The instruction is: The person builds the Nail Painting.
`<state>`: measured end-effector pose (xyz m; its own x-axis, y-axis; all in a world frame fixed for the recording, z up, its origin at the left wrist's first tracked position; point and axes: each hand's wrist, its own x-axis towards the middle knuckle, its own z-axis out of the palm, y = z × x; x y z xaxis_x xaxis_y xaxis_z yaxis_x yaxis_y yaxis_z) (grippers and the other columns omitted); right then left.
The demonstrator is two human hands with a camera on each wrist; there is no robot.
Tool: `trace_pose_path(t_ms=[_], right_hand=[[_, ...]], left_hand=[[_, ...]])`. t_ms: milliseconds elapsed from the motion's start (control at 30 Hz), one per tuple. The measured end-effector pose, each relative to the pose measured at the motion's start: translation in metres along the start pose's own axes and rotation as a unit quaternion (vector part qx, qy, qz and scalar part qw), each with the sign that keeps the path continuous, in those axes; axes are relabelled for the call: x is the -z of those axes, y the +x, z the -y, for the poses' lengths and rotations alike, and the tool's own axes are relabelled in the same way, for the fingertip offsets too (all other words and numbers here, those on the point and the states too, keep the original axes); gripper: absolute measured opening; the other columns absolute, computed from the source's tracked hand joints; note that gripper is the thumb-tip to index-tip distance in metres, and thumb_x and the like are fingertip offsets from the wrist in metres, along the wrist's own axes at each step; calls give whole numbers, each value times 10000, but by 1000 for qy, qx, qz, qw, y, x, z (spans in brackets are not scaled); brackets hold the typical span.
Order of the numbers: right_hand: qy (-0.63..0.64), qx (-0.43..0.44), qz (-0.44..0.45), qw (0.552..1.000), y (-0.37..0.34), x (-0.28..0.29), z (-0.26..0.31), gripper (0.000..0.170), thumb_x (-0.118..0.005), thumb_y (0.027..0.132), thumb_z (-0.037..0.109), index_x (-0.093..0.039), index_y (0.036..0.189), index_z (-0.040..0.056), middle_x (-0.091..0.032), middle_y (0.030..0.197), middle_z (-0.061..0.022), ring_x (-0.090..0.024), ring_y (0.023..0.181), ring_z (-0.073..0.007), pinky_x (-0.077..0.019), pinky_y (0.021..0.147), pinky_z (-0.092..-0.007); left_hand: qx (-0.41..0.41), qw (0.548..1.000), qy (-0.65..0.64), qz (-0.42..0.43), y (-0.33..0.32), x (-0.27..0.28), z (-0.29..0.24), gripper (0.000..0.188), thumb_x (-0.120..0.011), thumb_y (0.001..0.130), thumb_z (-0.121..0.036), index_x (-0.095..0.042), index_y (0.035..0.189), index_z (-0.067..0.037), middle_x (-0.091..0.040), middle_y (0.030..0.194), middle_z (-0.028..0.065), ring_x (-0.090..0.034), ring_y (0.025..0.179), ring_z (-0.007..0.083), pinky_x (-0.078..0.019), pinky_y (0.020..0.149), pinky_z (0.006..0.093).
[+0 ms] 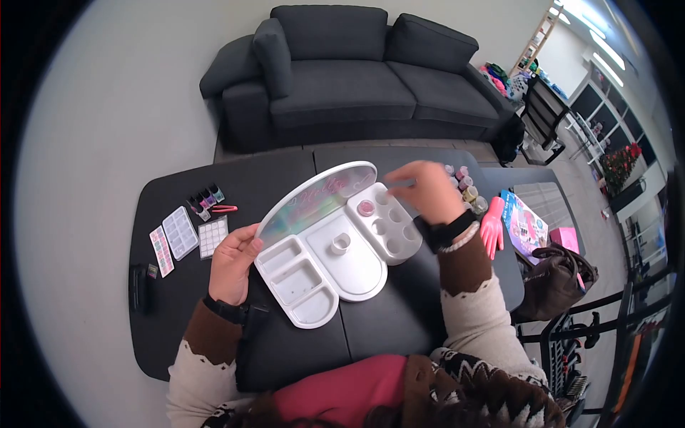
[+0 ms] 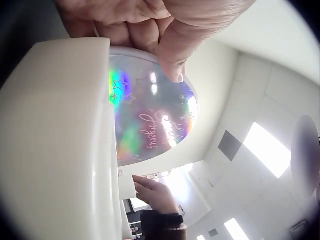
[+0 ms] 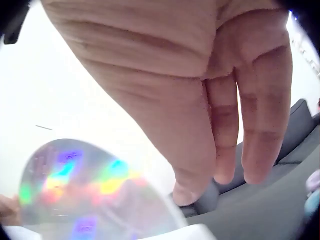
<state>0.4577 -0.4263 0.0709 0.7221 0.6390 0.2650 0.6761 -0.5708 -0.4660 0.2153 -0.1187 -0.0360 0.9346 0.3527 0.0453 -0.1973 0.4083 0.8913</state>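
My left hand (image 1: 232, 265) pinches the left end of a shiny holographic panel (image 1: 314, 203), thumb in front and fingers behind, as the left wrist view shows. The panel stands up along the back of a white plastic organizer. Its left part is a tray (image 1: 320, 311) with three compartments; the middle base (image 1: 360, 274) bears a small white ring-shaped piece (image 1: 340, 243). On the right is a holder (image 1: 399, 250) with round wells, one containing a small pink jar (image 1: 365, 207). Over the holder's back edge hovers my right hand (image 1: 428, 187), fingers extended, nothing visible in them (image 3: 200, 90).
Left on the black table (image 1: 285, 349) lie nail polish bottles (image 1: 207, 201), red tweezers (image 1: 225, 208), a clear compartment box (image 1: 180, 232) and a sticker sheet (image 1: 161, 251). Several small jars (image 1: 468, 192), a pink model hand (image 1: 492, 227) and a brown bag (image 1: 560, 282) are right.
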Motion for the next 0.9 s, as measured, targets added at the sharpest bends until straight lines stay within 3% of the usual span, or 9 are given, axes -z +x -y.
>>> trace_pose_path(t_ms=[133,333,433,500,533,600,900], right_hand=[[-126,-148,-44,980,11,14,-58,355,-875,828,204,-833,1132,25,-803,1095,-206,-768,1054,-375,-607,947,-446],[-155,-189,2,970,21,-1,-96,342,-880,821,223,-840,1098,26,-804,1087,-206,-778,1004,-375,-611,946,-435],[-118,-149,-32,981,14,11,-66,302,-871,821,159,-840,1097,38,-812,1044,-191,-789,945,-346,-619,920,-404],[98,-65,12,993,8,16,-47,277,-856,821,91,-835,1091,36,-807,1024,-176,-790,911,-308,-622,892,-376],[98,-67,15,993,6,17,-33,277,-856,821,91,-835,1091,36,-807,1024,-176,-790,911,-308,-622,892,-376],[65,-8,57,996,2,14,-5,305,-844,823,-22,-820,1124,14,-791,1042,-143,-782,945,-223,-645,909,-321],[-1,26,109,994,5,-8,1,334,-841,832,15,-812,1165,11,-765,1075,-151,-750,915,-268,-641,913,-356]], left_hand=[[-3,1000,-11,8,-2,3,2,312,-721,1065,-95,-677,1350,24,-781,1231,115,-733,1115,147,-556,1037,299],[5,1000,-8,-2,-1,8,4,290,-733,1057,-96,-687,1318,20,-786,1216,115,-739,1098,146,-565,1024,300],[5,1000,-9,2,-1,8,3,283,-732,1057,-92,-689,1313,20,-789,1207,112,-741,1097,145,-568,1020,299],[7,1000,-8,1,-2,8,2,279,-729,1057,-88,-689,1312,19,-790,1203,109,-741,1097,144,-570,1019,299],[10,1000,-7,-4,-2,9,2,277,-728,1058,-85,-690,1312,17,-790,1205,108,-741,1102,144,-571,1017,299],[17,1000,-4,-10,-3,9,2,275,-726,1058,-83,-691,1312,14,-790,1206,106,-740,1106,144,-573,1015,299],[13,1000,-7,-9,-2,14,5,278,-733,1057,-96,-688,1312,6,-791,1199,102,-747,1082,143,-576,1003,292]])
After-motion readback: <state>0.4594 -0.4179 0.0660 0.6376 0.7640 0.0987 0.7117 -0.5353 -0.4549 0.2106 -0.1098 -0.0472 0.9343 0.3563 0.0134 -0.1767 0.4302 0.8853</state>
